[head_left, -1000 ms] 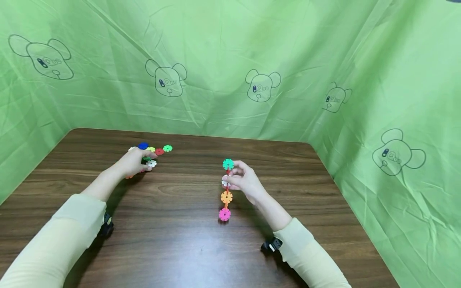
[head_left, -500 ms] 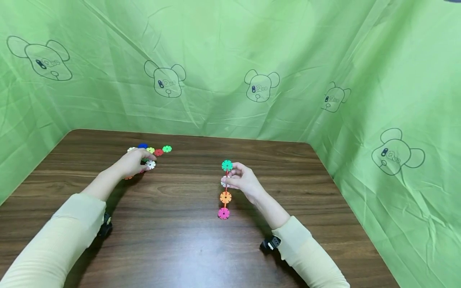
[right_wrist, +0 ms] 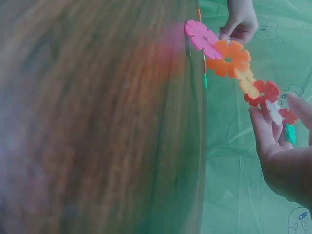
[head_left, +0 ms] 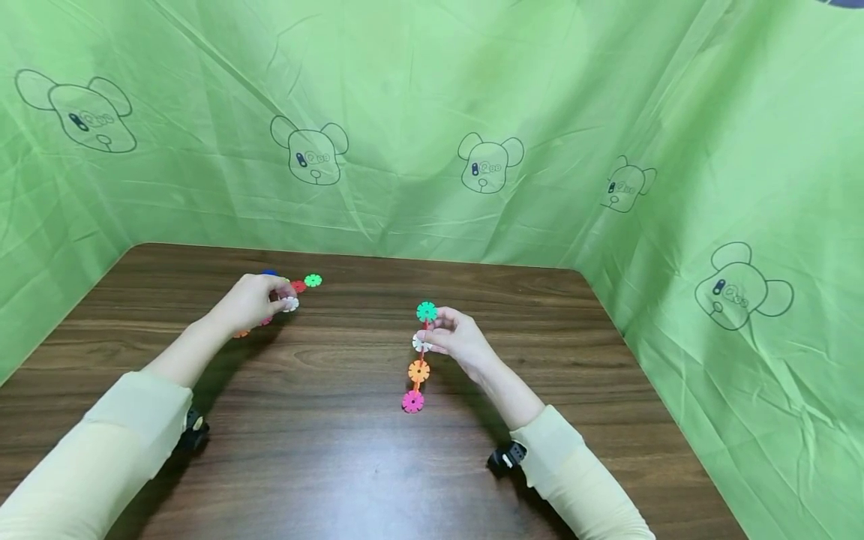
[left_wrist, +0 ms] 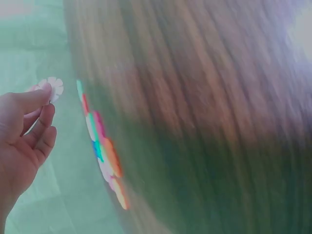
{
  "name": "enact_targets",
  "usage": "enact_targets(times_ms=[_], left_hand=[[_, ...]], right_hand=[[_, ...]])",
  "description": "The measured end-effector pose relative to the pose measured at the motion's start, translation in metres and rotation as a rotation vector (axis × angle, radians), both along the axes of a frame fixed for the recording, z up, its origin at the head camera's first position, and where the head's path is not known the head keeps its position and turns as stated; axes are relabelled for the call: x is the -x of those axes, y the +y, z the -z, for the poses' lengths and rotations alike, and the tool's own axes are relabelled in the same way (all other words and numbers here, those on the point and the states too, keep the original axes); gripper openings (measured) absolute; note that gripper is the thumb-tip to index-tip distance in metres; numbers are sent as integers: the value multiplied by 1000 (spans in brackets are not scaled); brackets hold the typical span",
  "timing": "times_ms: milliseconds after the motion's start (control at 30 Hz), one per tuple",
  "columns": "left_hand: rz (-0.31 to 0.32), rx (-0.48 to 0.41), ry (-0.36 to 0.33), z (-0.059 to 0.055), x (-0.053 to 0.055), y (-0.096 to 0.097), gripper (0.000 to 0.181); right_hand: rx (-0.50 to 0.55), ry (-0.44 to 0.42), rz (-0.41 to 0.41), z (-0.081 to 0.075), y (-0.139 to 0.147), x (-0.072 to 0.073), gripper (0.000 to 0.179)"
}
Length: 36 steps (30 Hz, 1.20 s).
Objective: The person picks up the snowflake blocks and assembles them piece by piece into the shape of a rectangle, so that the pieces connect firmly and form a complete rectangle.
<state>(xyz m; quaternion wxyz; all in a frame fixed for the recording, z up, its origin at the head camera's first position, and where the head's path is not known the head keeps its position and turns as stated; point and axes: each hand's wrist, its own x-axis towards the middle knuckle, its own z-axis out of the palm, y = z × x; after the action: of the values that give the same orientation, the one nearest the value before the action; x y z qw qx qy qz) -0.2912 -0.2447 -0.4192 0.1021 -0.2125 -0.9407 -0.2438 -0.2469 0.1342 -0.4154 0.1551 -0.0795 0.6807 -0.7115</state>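
My left hand (head_left: 253,300) pinches a white snowflake disc (left_wrist: 56,88) between thumb and fingers, held over a group of loose discs at the back left of the table. In my right hand (head_left: 460,343) is a chain of slotted snowflake discs, gripped near its white disc (head_left: 421,343). The chain's teal disc (head_left: 427,311) is at the far end, an orange disc (head_left: 418,371) follows below the fingers, and a pink disc (head_left: 413,401) forms the near end. Red and orange discs set edge-on join them, as the right wrist view shows.
Beneath and behind the left hand lie several loose discs, among them a green disc (head_left: 313,280), a red disc (head_left: 298,286) and an orange disc (left_wrist: 113,158). Green cloth (head_left: 405,202) printed with bear faces surrounds the brown wooden table (head_left: 337,450).
The left hand has picked up the white disc and lifted it slightly to the right. The chain's near end has swung a little left in the right hand.
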Motion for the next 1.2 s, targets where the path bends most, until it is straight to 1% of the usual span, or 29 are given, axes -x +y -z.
enact_targets(times_ms=[167, 233, 367, 667, 867, 900, 1000, 1100, 1200], left_hand=[[-21, -78, -21, -11, -8, 14, 5], [-30, -106, -13, -14, -11, 21, 4], [-39, -149, 16, -19, -16, 34, 4], [-54, -243, 86, -32, -36, 66, 8], [-62, -329, 74, -41, -49, 92, 11], [-60, -347, 80, -42, -50, 97, 11], [-53, -396, 127, -42, -53, 108, 11], [-52, -445, 163, -38, -55, 117, 10], [-45, -496, 175, -33, -55, 124, 10]], right_hand=[[-19, -30, 10, -5, -1, 1, 30], [-20, -33, 12, -6, -1, 2, 26], [-7, -14, 8, -6, 0, 3, 22], [-15, 29, -3, -9, -4, 3, 25], [-17, 67, -9, -9, -5, 1, 28], [-21, 70, -7, -9, -6, 0, 28], [-31, 80, -6, -11, -7, -2, 28], [-51, 100, -6, -12, -8, -4, 29], [-69, 123, -8, -14, -10, -5, 29]])
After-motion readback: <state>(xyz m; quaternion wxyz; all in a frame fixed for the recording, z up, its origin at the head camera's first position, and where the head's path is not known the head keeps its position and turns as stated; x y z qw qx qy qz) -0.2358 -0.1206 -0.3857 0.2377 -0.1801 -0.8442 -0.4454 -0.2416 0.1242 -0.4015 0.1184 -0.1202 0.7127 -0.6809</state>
